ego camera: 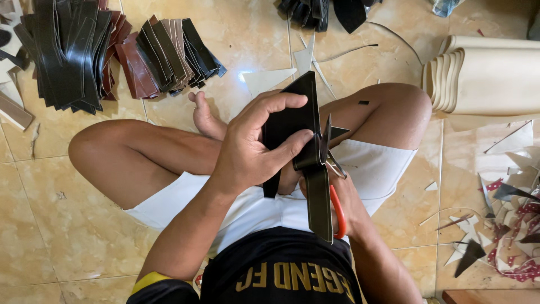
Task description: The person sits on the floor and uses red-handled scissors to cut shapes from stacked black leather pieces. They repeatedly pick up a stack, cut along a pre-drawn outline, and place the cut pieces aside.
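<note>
I sit cross-legged on a tiled floor. My left hand (253, 143) grips a stack of black strap-shaped pieces (292, 112) over my lap, thumb pressing on the strip. My right hand (346, 205), mostly hidden under the strip, holds red-handled scissors (336, 208) whose blades (326, 141) are open around the edge of the black material. A long black strip (319, 202) hangs down toward my body.
Piles of cut black and brown strips (101, 50) lie at the upper left. Rolled cream sheets (484, 73) rest at the upper right. Offcuts and scraps (506, 219) litter the floor at right. More black pieces (320, 11) lie at the top.
</note>
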